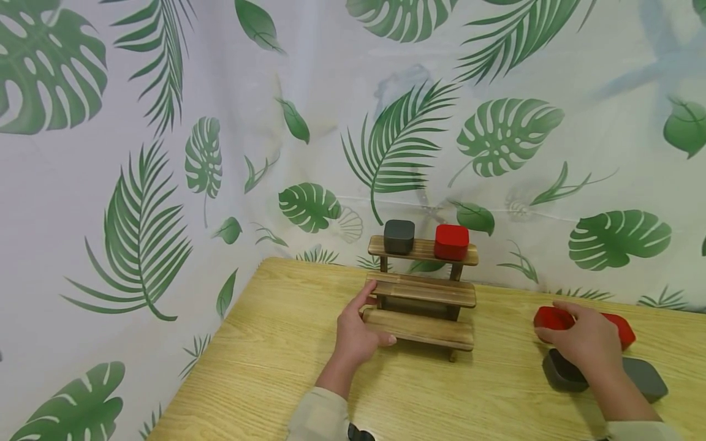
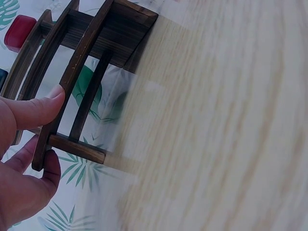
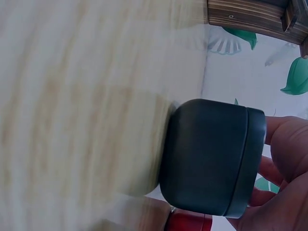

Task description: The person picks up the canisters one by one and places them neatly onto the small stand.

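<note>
My left hand (image 1: 355, 334) grips the left end of a small three-step wooden stand (image 1: 425, 329). In the left wrist view its thumb lies on the front of the lowest step, with fingers curled round the end. On the top step sit a dark grey box (image 1: 399, 237) and a red box (image 1: 451, 242) with rounded corners. Over to the right, my right hand (image 1: 592, 337) holds another red box (image 1: 553, 323) between thumb and fingers. Nearer me is a black box (image 3: 207, 156), which hides that grasp in the right wrist view.
Beside and partly behind my right hand lie one more red box (image 1: 620, 329) and a dark grey box (image 1: 644, 378). The light wooden table (image 1: 265, 331) meets a leaf-patterned curtain (image 1: 331, 141) at the back and left.
</note>
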`<action>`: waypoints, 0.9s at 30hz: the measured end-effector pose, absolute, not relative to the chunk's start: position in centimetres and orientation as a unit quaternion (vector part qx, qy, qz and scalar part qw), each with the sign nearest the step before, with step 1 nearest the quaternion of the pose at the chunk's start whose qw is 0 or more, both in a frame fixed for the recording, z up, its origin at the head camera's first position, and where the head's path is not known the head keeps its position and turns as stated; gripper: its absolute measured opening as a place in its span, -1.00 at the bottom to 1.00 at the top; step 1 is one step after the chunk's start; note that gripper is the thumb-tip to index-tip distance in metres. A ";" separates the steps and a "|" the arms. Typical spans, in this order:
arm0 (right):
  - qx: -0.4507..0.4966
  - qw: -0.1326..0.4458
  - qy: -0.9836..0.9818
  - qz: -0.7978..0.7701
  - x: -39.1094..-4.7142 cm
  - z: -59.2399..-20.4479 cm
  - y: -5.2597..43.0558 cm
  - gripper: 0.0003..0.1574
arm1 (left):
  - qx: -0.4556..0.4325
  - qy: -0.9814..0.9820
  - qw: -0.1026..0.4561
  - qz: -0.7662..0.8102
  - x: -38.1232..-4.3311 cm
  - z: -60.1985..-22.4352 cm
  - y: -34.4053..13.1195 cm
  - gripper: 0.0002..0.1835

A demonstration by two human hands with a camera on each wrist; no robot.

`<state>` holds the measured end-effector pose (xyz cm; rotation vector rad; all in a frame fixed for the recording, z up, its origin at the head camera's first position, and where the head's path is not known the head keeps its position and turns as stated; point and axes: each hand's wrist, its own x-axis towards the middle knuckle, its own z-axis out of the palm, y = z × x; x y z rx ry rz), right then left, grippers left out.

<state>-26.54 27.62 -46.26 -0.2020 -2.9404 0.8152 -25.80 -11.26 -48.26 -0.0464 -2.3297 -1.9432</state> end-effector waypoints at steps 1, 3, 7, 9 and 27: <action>-0.064 0.043 -0.961 0.265 -26.5 -46.3 27.6 -0.01 | -0.015 -0.766 0.053 -0.640 -25.8 -48.2 -11.3 0.22; -0.063 0.045 -0.961 0.266 -26.5 -46.4 27.6 -0.02 | -0.016 -0.765 0.052 -0.641 -25.8 -48.2 -11.3 0.22; -0.060 0.048 -0.962 0.263 -26.5 -46.6 27.6 -0.02 | -0.018 -0.765 0.053 -0.642 -25.7 -48.2 -11.3 0.22; -0.062 0.044 -0.962 0.264 -26.6 -46.6 27.7 0.00 | -0.018 -0.765 0.054 -0.641 -25.7 -48.2 -11.3 0.22; -0.063 0.047 -0.963 0.257 -27.0 -47.2 27.8 -0.01 | -0.015 -0.767 0.051 -0.640 -26.0 -48.7 -11.4 0.22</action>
